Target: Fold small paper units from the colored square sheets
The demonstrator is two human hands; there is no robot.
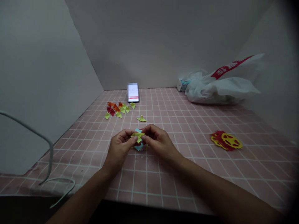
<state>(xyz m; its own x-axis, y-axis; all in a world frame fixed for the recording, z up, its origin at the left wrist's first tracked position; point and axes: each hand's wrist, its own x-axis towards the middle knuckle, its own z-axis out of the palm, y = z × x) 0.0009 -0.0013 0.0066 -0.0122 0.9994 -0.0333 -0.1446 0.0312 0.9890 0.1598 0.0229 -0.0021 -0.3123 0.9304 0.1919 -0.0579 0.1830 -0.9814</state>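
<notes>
Between my two hands is a small piece of folded yellow-green origami paper [138, 137], pinched at both ends. My left hand [119, 147] grips its left end between thumb and forefinger. On the right end, the thumb and fingers of my right hand [161, 143] are closed the same way. Below the folded paper lies a stack of coloured paper sheets [138, 148], light blue on top and partly hidden by my hands. Just beyond my hands stands a yellow-green paper crane [141, 119] with its wings spread.
Several red, orange and yellow-green folded papers [116, 108] lie at the back left, near an upright phone [133, 92]. Red and yellow cut-out shapes [226, 140] rest at the right. A white plastic bag [217, 90] sits at the back right. A pale cable [50, 149] loops at the left.
</notes>
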